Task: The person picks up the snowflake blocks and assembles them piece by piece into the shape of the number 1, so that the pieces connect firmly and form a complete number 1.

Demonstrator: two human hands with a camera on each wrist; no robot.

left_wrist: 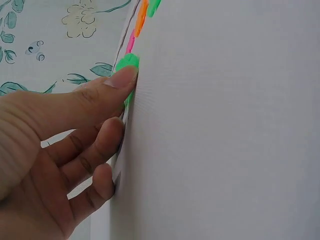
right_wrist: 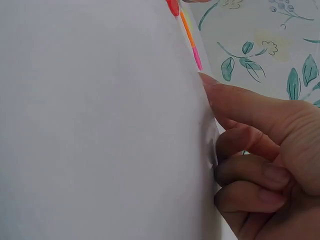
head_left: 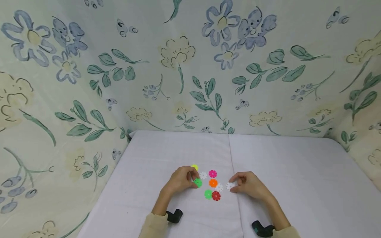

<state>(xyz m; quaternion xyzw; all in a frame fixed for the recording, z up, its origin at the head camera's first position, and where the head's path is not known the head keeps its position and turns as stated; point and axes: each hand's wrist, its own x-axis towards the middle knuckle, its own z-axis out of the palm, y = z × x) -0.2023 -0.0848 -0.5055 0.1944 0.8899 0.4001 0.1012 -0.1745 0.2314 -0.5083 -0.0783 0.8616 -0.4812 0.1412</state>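
Remotely, I pinch a green disc (head_left: pixel 198 182) in my left hand (head_left: pixel 181 178) and a white disc (head_left: pixel 229 186) in my right hand (head_left: pixel 250 185), rim-held presumably for thinness.

Discs (head_left: pixel 213 182) on a table (head_left: pixel 160 150), most between left fingers (left_wrist: pixel 107 140) and right fingers (right_wrist: pixel 245 197) (each touching one), backdrop (head_left: pixel 178 86) behind

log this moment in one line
left hand: pinches leftmost green disc | right hand: holds rightmost white disc | between hands: pink disc, orange disc, red disc
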